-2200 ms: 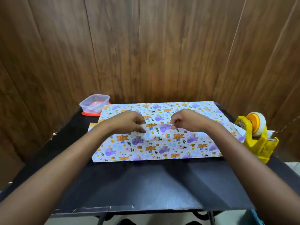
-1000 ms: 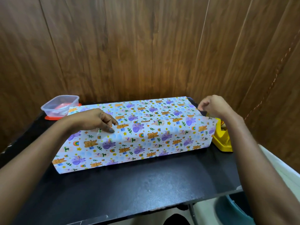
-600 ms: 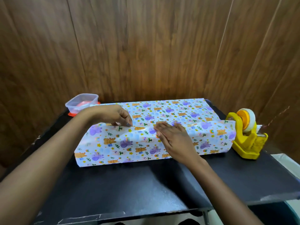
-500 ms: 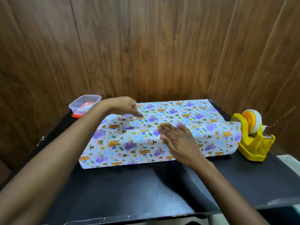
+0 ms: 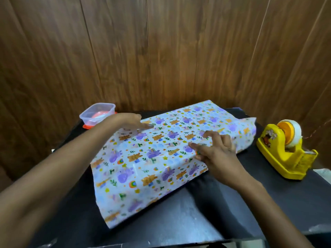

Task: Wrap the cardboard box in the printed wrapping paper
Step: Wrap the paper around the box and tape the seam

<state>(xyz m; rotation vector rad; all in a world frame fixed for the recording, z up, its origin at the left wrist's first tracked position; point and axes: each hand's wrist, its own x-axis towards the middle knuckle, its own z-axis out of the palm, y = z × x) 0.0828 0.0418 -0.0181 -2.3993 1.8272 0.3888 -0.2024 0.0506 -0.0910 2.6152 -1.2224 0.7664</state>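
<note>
Printed wrapping paper (image 5: 161, 158) hides the box; left hand (image 5: 130, 120) rests flat on it, right hand (image 5: 216, 149) fingers pinch it.

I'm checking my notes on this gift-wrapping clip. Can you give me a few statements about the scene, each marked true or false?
1. The yellow tape dispenser stands to the right of the wrapping paper, and neither hand touches it. True.
2. The left hand grips the dispenser. False: it lies flat on the paper.
3. A clear plastic container sits at the far left of the table. True.
4. Bare cardboard shows on top. False: printed paper covers everything in view.
5. The right hand touches the paper. True.
</note>
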